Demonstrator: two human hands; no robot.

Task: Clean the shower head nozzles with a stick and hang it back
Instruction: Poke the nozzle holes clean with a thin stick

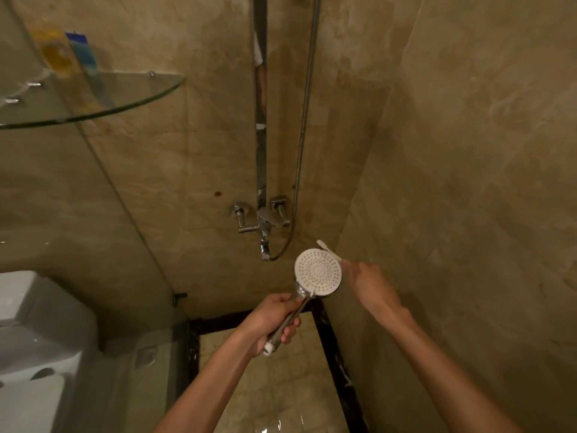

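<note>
My left hand [274, 320] grips the chrome handle of the shower head [318, 271], whose round white face with its many small nozzles is turned up towards me. Between the fingertips of my right hand [370, 285] is pinched a thin white stick [327, 250]. It lies slanted across the upper right rim of the face, its free end poking out past the rim to the upper left. The metal hose [304, 126] hangs down the wall and loops under the tap.
A chrome mixer tap [263, 218] with two handles is fixed to the tiled wall below a vertical chrome rail [260, 120]. A glass corner shelf [93, 98] with bottles sits upper left. A white toilet tank [34, 339] stands lower left behind a glass panel. The wet tiled floor is below.
</note>
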